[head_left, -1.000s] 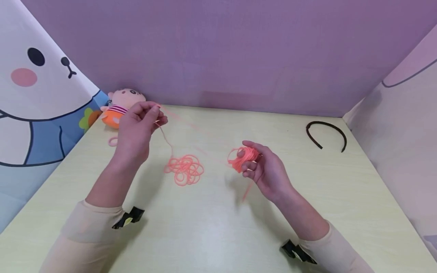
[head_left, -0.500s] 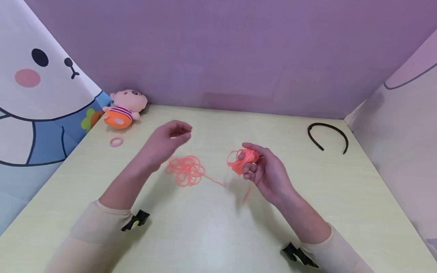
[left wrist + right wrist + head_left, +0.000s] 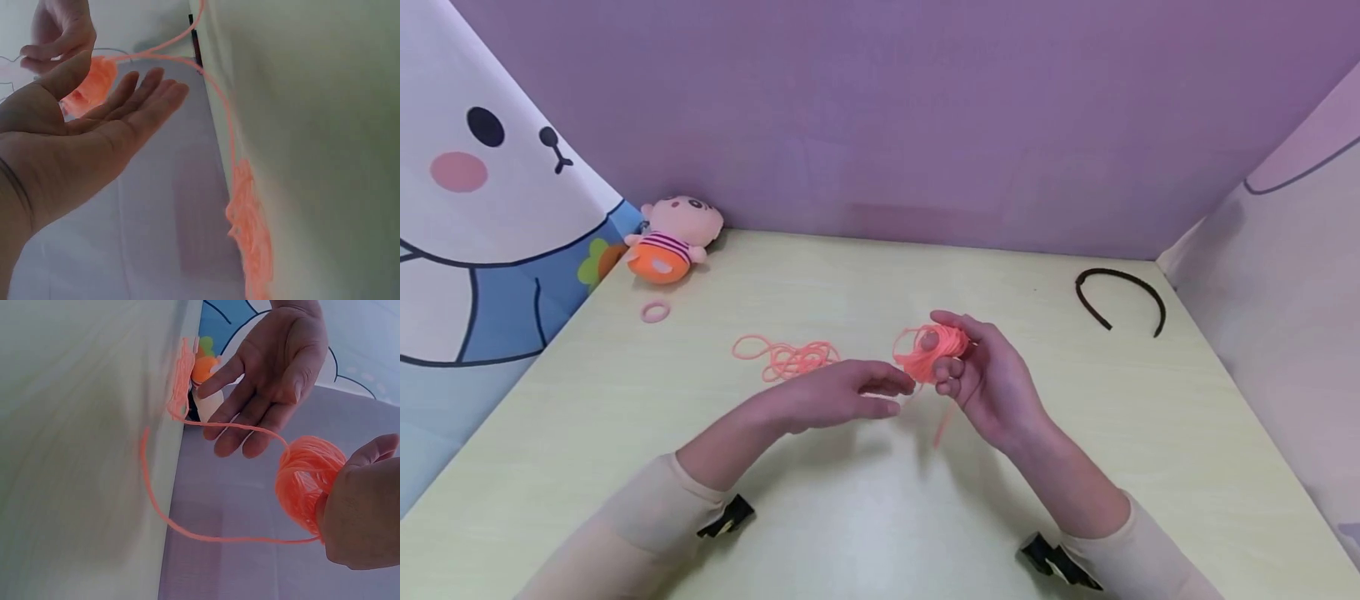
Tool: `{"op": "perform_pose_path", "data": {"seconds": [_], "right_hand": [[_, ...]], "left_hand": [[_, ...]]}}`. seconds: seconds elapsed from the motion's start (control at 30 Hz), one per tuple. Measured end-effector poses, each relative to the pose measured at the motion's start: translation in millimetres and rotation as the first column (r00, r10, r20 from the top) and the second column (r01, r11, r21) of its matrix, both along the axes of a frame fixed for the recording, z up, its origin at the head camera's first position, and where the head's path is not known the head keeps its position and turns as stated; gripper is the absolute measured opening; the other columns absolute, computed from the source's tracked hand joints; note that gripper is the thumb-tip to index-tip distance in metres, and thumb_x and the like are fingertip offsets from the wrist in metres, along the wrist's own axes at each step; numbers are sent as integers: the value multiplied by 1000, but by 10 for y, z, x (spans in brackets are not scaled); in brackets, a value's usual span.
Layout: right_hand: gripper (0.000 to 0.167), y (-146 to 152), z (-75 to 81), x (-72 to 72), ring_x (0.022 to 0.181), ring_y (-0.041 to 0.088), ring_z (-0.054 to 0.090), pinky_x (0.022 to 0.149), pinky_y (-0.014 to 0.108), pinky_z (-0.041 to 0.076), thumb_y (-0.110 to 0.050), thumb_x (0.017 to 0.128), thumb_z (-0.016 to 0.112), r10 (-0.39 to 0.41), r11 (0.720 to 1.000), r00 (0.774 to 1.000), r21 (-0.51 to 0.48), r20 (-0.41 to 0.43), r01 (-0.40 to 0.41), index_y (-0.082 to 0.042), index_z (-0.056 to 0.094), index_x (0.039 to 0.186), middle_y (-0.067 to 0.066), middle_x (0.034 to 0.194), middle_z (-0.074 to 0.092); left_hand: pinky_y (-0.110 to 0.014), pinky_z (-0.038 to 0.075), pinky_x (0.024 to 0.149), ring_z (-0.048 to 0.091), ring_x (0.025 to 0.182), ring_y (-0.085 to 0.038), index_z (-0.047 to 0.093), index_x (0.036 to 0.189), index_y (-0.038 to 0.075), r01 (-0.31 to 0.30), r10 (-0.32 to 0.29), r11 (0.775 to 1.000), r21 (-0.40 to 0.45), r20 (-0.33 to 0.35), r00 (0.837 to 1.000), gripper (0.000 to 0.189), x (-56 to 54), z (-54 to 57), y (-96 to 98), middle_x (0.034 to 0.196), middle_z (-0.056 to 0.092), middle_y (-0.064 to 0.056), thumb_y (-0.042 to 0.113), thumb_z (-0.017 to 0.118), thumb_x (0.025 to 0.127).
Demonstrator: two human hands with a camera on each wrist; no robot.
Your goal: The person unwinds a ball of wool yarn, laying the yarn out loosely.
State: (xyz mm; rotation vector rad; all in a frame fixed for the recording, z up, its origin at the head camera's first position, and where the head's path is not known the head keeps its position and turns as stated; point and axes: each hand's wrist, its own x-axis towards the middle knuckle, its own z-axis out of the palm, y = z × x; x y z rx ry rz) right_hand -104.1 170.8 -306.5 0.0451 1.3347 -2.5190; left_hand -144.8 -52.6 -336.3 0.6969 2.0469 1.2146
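My right hand (image 3: pixel 996 387) holds a small wound bundle of coral-pink yarn (image 3: pixel 917 363), with fingers curled round it and some poking into its loops. From the bundle one strand (image 3: pixel 231 425) runs across to a loose heap of the same yarn (image 3: pixel 797 357) on the table, and a tail end (image 3: pixel 206 537) hangs down beneath. Just left of the bundle is my left hand (image 3: pixel 835 393), its fingers loosely extended. In the right wrist view, the strand passes by the fingertips (image 3: pixel 225 445) of this hand without being pinched. Part of the heap is hidden behind the left hand.
A plush toy (image 3: pixel 668 242) with orange bottoms lies at the back left corner, a pink ring (image 3: pixel 655 312) in front of it. A dark headband (image 3: pixel 1123 277) lies at the back right. A purple backdrop (image 3: pixel 910 125) closes off the table's far edge.
My left hand has let go of the strand it pinched up at the left. It has come down and right to beside the bundle. The right hand has stayed nearly still; the heap's loops have shifted.
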Motion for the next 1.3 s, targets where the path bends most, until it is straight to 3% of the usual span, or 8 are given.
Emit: {"op": "perform_pose_path", "data": {"seconds": [0.13,0.23,0.33,0.53,0.87,1.17,1.3], "right_hand": [[38,4,7,6,58,9,58,59,19,52,-27,110,35,11,1000,1000,-7,-8,-11,-4,45,138,2,90,62],[38,6,12,6,58,9,59,59,19,52,-28,110,35,13,1000,1000,-14,-10,-13,-4,46,138,2,90,61],[38,2,16,7,58,9,59,59,19,51,-28,110,34,15,1000,1000,-13,-5,-15,-4,46,137,2,89,60],[39,-8,19,13,58,9,58,59,19,52,-29,110,33,23,1000,1000,5,-2,-23,-4,46,137,2,86,59],[37,-2,-5,10,57,11,59,59,20,53,-26,109,37,81,997,997,5,-12,-81,-3,46,136,3,86,62],[34,-8,-15,8,57,11,62,57,21,52,-24,109,37,171,984,985,51,-14,-170,-4,52,132,3,82,63],[33,-14,-24,9,57,11,61,55,21,52,-22,109,37,195,978,980,75,-21,-193,-4,55,130,2,80,65]], "left_hand": [[-44,48,101,63,115,-21,65,129,8,-23,21,999,50,32,999,33,19,-35,40,119,69,-1,24,65,100],[-47,50,95,66,102,-28,70,113,3,-93,91,994,64,19,996,23,4,-41,38,99,72,-5,21,66,100],[-48,52,90,65,95,-34,71,106,3,-162,162,984,69,4,987,18,-24,-37,17,89,69,-6,19,66,100],[-50,52,88,64,97,-40,71,105,6,-254,256,963,87,-6,967,14,-88,14,-57,94,69,-11,17,66,99],[-52,51,93,61,101,-43,68,108,5,-344,349,930,130,-18,937,13,-196,99,-183,99,66,-15,16,64,101],[-38,54,87,64,92,-28,66,111,0,-422,440,884,203,-56,896,16,-234,207,-282,101,65,-15,13,62,102],[-37,55,85,64,92,-29,65,111,0,-454,477,862,227,-54,877,15,-252,245,-304,99,65,-15,11,61,102]]}}
